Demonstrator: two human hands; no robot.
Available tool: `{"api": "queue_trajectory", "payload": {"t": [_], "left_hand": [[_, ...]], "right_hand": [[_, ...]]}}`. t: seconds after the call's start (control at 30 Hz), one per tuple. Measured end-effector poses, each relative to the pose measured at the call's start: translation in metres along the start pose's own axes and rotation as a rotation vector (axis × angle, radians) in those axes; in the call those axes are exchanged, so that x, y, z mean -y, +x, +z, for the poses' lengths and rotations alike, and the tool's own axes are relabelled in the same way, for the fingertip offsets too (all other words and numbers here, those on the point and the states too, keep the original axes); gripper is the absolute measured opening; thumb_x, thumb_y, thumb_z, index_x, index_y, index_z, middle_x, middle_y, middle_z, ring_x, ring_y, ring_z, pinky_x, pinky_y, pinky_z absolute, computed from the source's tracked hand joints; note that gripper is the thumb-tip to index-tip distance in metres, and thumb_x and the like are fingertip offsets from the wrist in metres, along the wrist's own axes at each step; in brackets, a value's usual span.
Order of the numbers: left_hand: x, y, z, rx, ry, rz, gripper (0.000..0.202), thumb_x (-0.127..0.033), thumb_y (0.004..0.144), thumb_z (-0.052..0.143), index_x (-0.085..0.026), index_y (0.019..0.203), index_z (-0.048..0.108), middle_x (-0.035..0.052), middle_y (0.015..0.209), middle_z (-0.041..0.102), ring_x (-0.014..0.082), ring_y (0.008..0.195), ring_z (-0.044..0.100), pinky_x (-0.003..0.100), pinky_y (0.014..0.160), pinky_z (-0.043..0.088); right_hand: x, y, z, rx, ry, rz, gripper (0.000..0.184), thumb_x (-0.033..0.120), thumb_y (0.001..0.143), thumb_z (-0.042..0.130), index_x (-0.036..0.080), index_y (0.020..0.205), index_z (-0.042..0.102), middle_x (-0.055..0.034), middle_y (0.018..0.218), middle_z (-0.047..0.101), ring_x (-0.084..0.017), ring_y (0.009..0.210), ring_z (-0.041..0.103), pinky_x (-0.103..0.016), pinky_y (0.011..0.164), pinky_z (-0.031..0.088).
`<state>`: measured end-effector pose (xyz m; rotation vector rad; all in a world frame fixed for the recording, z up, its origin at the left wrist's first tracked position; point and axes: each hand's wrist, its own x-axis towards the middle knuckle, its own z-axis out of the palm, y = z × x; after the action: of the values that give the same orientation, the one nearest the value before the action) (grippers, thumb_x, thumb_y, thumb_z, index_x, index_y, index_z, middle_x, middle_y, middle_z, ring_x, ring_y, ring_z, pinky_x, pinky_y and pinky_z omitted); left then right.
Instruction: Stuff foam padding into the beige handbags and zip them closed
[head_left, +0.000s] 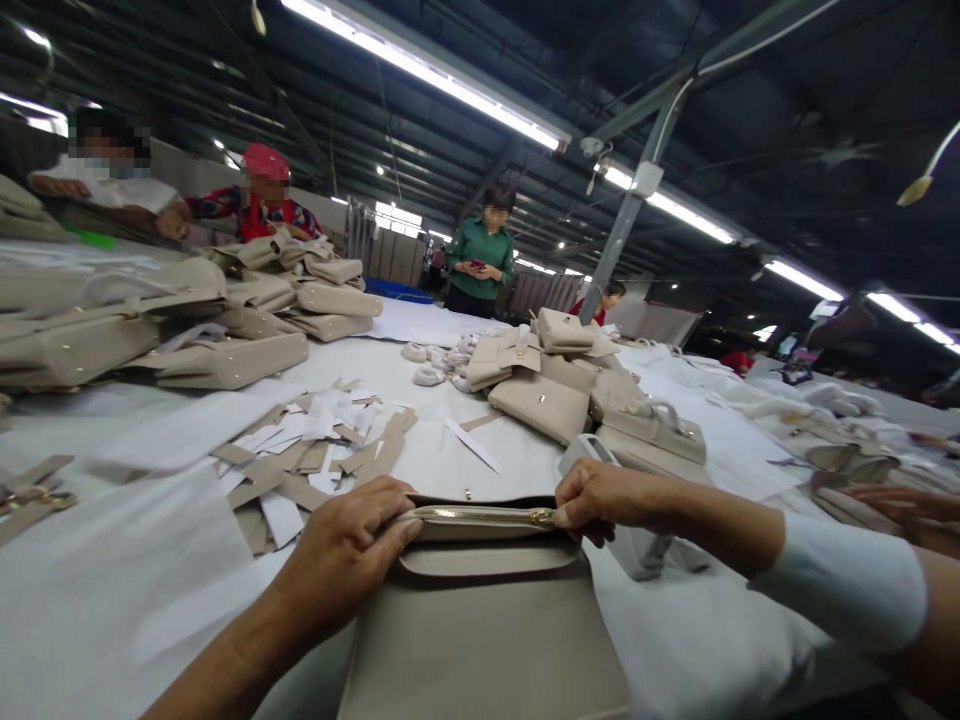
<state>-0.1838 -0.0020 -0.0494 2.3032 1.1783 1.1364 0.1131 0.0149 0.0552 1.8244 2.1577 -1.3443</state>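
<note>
A beige leather handbag (487,630) stands upright on the white table right in front of me, its gold zipper (480,516) running along the top edge. My left hand (349,550) grips the bag's top left corner, fingers curled over the zipper's end. My right hand (600,497) pinches the gold zipper pull at the right end of the opening. A flap of the bag lies just under the zipper.
Beige strips and white paper scraps (315,455) litter the table to the left. Stacks of finished bags stand at far left (225,360) and centre right (555,400). A white tape holder (637,545) sits behind my right hand. Several people work at the table's far side.
</note>
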Motion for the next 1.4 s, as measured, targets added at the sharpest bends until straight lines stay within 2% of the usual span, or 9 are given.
{"api": "queue_trajectory", "payload": {"t": [0.4,0.5,0.6,0.73,0.87,1.03,1.13,1.23,1.4], "left_hand": [[0.014,0.004,0.005,-0.017,-0.005,-0.079,0.025,-0.044,0.085,0.055,-0.022,0.079,0.066,0.0018,0.101,0.068,0.0194,0.094,0.063,0.023,0.083,0.047],[0.013,0.003,0.007,-0.153,0.102,-0.048,0.022,-0.041,0.083,0.057,-0.023,0.095,0.063,0.0047,0.114,0.064,0.0237,0.106,0.059,0.031,0.092,0.046],[-0.009,0.006,0.006,-0.327,0.266,0.149,0.031,-0.029,0.082,0.059,-0.022,0.111,0.057,0.0074,0.116,0.06,0.0254,0.11,0.055,0.038,0.096,0.042],[-0.062,0.029,0.022,-0.121,0.27,0.415,0.019,-0.016,0.082,0.057,-0.021,0.101,0.059,0.0027,0.086,0.063,0.0175,0.081,0.058,0.029,0.074,0.046],[-0.096,0.059,0.061,0.089,0.324,0.328,0.008,-0.024,0.084,0.057,-0.019,0.088,0.062,0.004,0.077,0.061,0.0191,0.073,0.053,0.031,0.065,0.042],[-0.093,0.082,0.087,0.199,0.353,0.174,0.013,-0.032,0.082,0.06,-0.022,0.085,0.067,0.0038,0.08,0.058,0.0199,0.079,0.051,0.031,0.068,0.038],[-0.082,0.093,0.084,0.254,0.272,0.123,0.015,-0.033,0.085,0.057,-0.025,0.086,0.069,0.002,0.079,0.056,0.0172,0.079,0.051,0.029,0.068,0.037],[-0.073,0.105,0.079,0.306,0.181,0.069,0.019,-0.034,0.087,0.056,-0.023,0.081,0.07,0.0008,0.077,0.054,0.0148,0.076,0.051,0.026,0.067,0.037],[-0.068,0.117,0.079,0.347,0.114,0.037,0.02,-0.033,0.088,0.054,-0.022,0.078,0.069,-0.0002,0.074,0.052,0.0137,0.074,0.05,0.026,0.066,0.035]], "right_hand": [[-0.056,0.005,-0.009,-0.023,0.284,-0.136,0.032,0.043,0.073,0.064,0.013,0.064,0.056,0.0012,0.051,0.056,-0.008,0.045,0.048,-0.02,0.047,0.037],[-0.069,0.007,0.0,-0.04,0.371,-0.24,0.037,0.048,0.074,0.064,0.013,0.068,0.055,0.0004,0.055,0.057,-0.008,0.049,0.049,-0.02,0.05,0.037],[-0.078,0.006,0.006,-0.008,0.447,-0.313,0.04,0.052,0.076,0.061,0.012,0.071,0.056,-0.0006,0.058,0.057,-0.009,0.052,0.049,-0.021,0.052,0.037],[-0.079,0.001,0.007,-0.003,0.431,-0.332,0.037,0.048,0.079,0.057,0.012,0.07,0.057,0.0006,0.055,0.054,-0.008,0.049,0.045,-0.02,0.05,0.035],[-0.071,0.003,0.004,-0.041,0.436,-0.317,0.031,0.041,0.079,0.053,0.013,0.064,0.056,0.0025,0.047,0.048,-0.006,0.041,0.039,-0.02,0.042,0.029],[-0.058,0.017,0.004,-0.079,0.475,-0.345,0.028,0.034,0.079,0.05,0.014,0.059,0.055,0.0028,0.044,0.046,-0.006,0.037,0.036,-0.02,0.038,0.024],[-0.054,0.034,0.004,-0.131,0.559,-0.448,0.034,0.039,0.082,0.051,0.015,0.058,0.054,0.0028,0.046,0.046,-0.006,0.038,0.035,-0.02,0.039,0.025],[-0.059,0.053,0.01,-0.321,0.776,-0.611,0.034,0.041,0.083,0.054,0.015,0.06,0.053,0.0029,0.05,0.048,-0.007,0.043,0.038,-0.02,0.043,0.029],[-0.085,0.072,0.022,-0.401,0.996,-0.77,0.015,0.022,0.073,0.068,0.018,0.087,0.064,0.001,0.072,0.06,-0.009,0.066,0.051,-0.021,0.063,0.04]]}}
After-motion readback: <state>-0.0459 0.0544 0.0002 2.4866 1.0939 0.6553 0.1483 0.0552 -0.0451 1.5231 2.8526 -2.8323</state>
